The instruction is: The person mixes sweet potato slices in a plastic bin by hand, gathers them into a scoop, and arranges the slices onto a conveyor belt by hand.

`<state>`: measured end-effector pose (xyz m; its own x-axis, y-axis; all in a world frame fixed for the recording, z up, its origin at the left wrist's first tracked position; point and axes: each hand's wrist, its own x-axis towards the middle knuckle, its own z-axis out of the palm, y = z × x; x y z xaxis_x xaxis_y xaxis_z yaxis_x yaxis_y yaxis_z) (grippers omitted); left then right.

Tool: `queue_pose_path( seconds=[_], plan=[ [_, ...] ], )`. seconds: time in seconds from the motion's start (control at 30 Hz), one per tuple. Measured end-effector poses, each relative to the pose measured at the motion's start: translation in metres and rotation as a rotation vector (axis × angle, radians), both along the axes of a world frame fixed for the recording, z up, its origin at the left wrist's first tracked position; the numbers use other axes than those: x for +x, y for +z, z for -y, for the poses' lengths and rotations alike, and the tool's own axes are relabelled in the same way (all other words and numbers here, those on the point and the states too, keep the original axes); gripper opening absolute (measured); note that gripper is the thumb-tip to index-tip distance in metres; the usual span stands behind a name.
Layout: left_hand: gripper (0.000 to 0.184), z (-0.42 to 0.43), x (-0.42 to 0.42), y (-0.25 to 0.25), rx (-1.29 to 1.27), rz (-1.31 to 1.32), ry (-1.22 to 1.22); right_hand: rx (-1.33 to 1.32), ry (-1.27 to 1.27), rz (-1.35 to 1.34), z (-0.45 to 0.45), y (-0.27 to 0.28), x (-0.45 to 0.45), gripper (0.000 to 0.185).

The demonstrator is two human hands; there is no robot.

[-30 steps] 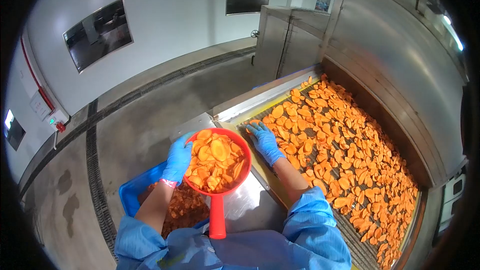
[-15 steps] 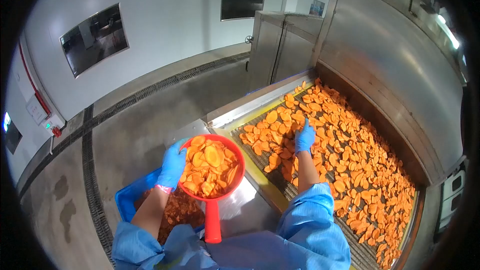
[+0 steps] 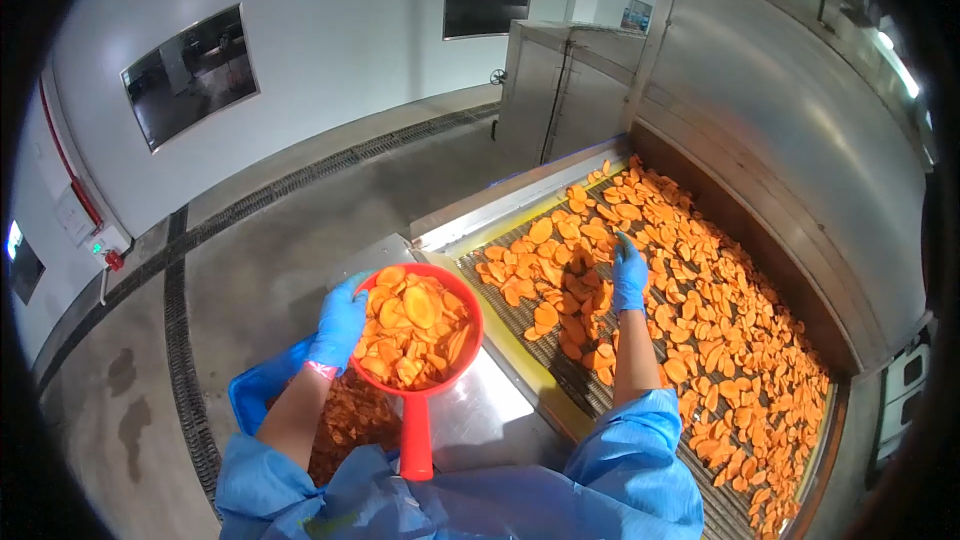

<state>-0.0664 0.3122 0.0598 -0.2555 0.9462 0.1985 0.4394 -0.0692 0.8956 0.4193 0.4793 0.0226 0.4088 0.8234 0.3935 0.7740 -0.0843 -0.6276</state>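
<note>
My left hand [image 3: 342, 322], in a blue glove, grips the left rim of a red plastic dipper [image 3: 416, 435]. It is heaped with flat orange vegetable slices [image 3: 420, 308], and its handle points toward my body. My right hand [image 3: 629, 276], also gloved in blue, is over the mesh conveyor belt [image 3: 520, 312], among the loose orange slices [image 3: 720, 340] spread there. Its fingers are stretched away from me, and I see nothing held in them.
A blue crate [image 3: 246, 402] with darker reddish-brown pieces stands below my left forearm. Beside the belt is a steel ledge [image 3: 490, 410]. A large steel machine housing [image 3: 780, 130] rises behind the belt. A floor drain [image 3: 180, 360] runs along the left.
My right hand has moved a little to the right over the slices. My left hand and the dipper have shifted slightly left and still hold together.
</note>
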Motion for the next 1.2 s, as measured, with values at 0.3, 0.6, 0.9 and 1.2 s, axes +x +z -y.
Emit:
queue_pose_path(
  seconds=[0.3,0.6,0.9,1.2],
  plan=[
    [0.032,0.002,0.000,0.009,0.037,-0.234,0.009,0.134,0.392,-0.109,0.047,0.041,-0.041,0.038],
    [0.033,-0.004,0.002,0.013,0.000,-0.210,-0.234,-0.077,1.156,0.381,0.170,0.127,-0.256,0.048],
    [0.037,0.000,0.012,0.030,-0.045,-0.041,-0.397,0.014,0.989,0.567,0.190,0.060,-0.290,0.076],
    [0.038,0.011,0.028,0.065,-0.401,-0.005,-0.441,-0.276,0.812,0.662,0.227,0.060,-0.315,0.067]
  ],
)
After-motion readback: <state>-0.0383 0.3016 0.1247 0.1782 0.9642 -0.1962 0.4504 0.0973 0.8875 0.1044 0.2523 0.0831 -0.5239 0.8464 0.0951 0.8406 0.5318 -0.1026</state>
